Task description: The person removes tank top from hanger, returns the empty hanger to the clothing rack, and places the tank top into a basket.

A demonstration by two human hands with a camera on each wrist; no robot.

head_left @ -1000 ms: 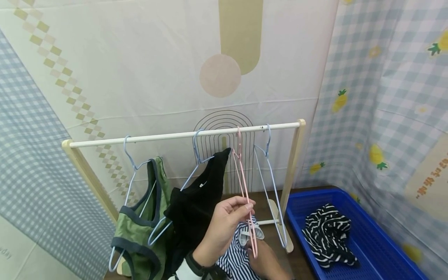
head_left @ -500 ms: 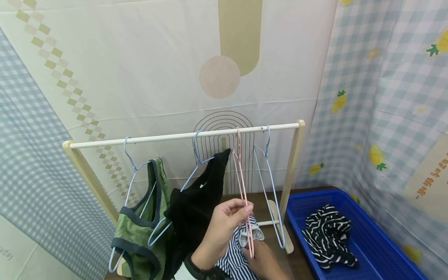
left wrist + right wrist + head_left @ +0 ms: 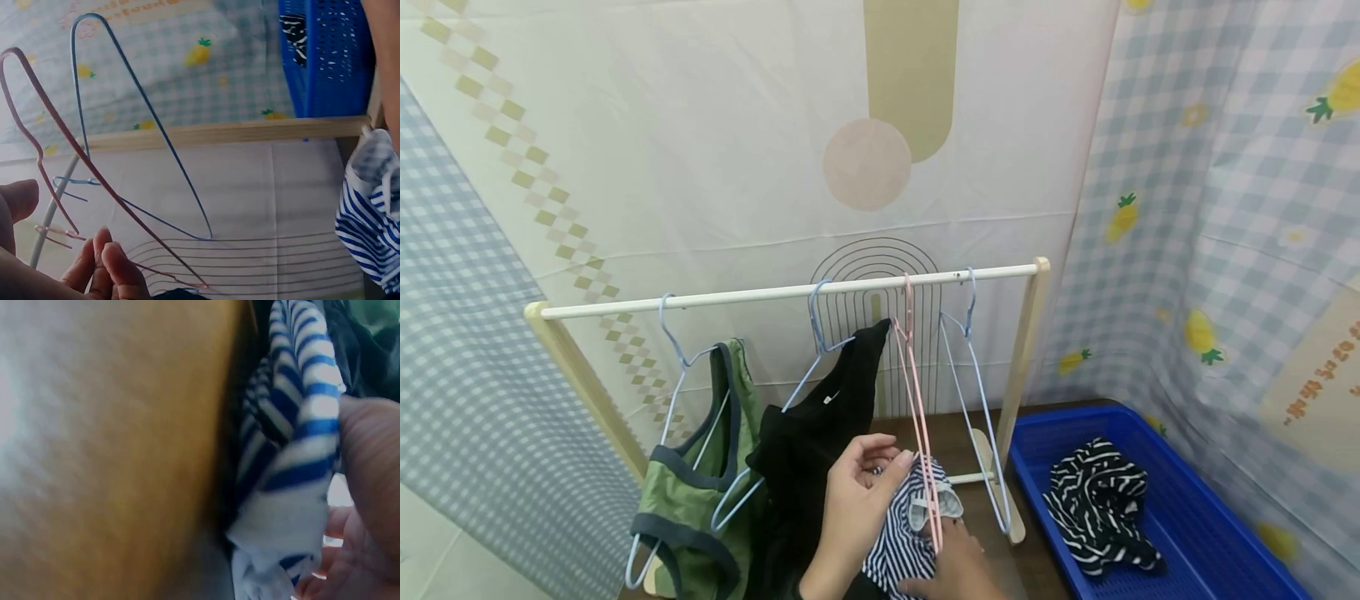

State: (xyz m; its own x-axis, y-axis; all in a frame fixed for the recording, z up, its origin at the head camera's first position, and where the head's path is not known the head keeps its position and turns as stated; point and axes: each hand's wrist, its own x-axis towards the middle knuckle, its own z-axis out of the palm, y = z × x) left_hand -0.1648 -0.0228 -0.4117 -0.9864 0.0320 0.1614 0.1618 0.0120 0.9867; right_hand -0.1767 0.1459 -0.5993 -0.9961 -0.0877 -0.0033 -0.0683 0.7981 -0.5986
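A pink hanger (image 3: pixel 917 417) hangs from the rack's bar with nothing on it. Just left of it is my left hand (image 3: pixel 850 508), its thumb and loosely bent fingers apart; the left wrist view shows the hand (image 3: pixel 94 269) beside the pink wire, not gripping it. My right hand (image 3: pixel 958 562), below the hanger, holds a blue-and-white striped garment (image 3: pixel 901 533) with a pale trimmed opening. In the right wrist view the striped cloth (image 3: pixel 306 437) lies by the thumb, and some fingers are partly hidden behind it.
The white rack bar (image 3: pixel 737 294) also bears a green top (image 3: pixel 700 492) and a black garment (image 3: pixel 820 433) on blue hangers. A bare blue hanger (image 3: pixel 981 392) hangs at the right. A blue basket (image 3: pixel 1195 500) at the right holds a black-and-white striped cloth (image 3: pixel 1101 508).
My left hand has let go of the pink hanger and moved slightly down and left. My right thumb now shows over the striped garment, lower down.
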